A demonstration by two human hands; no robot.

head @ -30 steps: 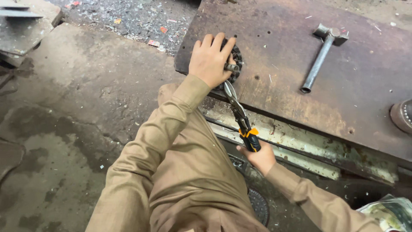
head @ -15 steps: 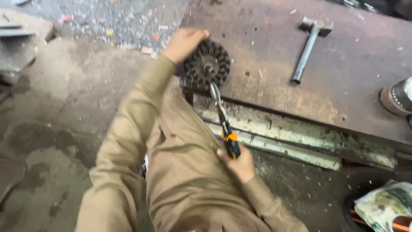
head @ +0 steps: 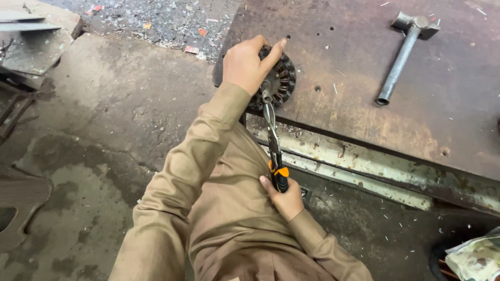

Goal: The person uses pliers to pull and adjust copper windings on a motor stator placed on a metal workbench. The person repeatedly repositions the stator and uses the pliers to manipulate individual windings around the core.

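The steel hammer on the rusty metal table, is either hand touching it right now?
No, the steel hammer lies alone on the rusty metal table, far from the left hand and right hand.

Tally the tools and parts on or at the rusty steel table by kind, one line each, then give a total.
Hammer, all metal, lying on the rusty table: 1
Round slotted metal part, under the left hand: 1
Pliers with orange and black grips, in the right hand: 1
Total: 3
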